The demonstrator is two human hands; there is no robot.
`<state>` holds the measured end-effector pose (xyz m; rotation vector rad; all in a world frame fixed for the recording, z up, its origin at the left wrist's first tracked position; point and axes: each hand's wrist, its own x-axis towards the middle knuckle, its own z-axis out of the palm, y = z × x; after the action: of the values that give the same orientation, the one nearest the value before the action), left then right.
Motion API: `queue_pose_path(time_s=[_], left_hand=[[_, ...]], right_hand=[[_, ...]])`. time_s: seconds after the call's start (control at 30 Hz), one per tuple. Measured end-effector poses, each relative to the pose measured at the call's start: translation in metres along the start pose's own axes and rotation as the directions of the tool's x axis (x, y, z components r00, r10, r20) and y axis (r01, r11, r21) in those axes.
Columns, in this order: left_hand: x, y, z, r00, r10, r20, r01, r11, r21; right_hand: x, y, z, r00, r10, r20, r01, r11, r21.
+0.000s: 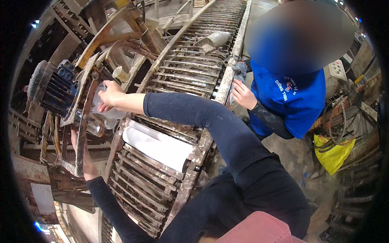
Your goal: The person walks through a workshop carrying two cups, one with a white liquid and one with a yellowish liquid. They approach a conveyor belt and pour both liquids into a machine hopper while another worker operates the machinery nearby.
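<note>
While the right hand (110, 97) bends its fingers at a translucent plastic piece (110, 111) (whether it grips it, I cannot tell), the left hand (88, 165) reaches up behind a rusty metal frame (83, 139), its fingers mostly hidden, so its hold cannot be told either. That plastic piece sits beside the frame, near the left edge of a roller conveyor (139, 188). A white curved sheet (156, 146) lies across the rollers, and a co-worker in a blue shirt (298, 95) stands at the conveyor's right side.
</note>
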<state>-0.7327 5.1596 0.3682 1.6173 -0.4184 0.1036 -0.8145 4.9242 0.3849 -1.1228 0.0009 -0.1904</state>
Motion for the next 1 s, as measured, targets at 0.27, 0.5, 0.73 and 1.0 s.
queue_pose_path(time_s=[0.27,0.5,0.73,1.0], left_hand=[[0.003,-0.003,-0.007,1.0,-0.019,-0.016,0.019,1.0,0.022],[0.012,-0.019,-0.024,0.998,-0.046,-0.043,0.05,0.992,0.116],[0.045,-0.036,-0.041,0.996,-0.08,0.041,0.088,0.965,-0.248],[0.033,-0.012,-0.027,0.995,-0.093,0.036,0.1,0.912,-0.398]], right_hand=[[0.011,0.005,0.0,1.0,-0.02,0.009,0.021,0.999,-0.05],[0.003,-0.007,-0.001,0.987,-0.107,0.123,0.124,0.982,-0.143],[-0.004,-0.003,0.004,0.998,0.022,0.057,-0.015,0.992,-0.123],[-0.003,-0.004,0.003,0.999,0.009,0.032,-0.004,0.986,-0.166]])
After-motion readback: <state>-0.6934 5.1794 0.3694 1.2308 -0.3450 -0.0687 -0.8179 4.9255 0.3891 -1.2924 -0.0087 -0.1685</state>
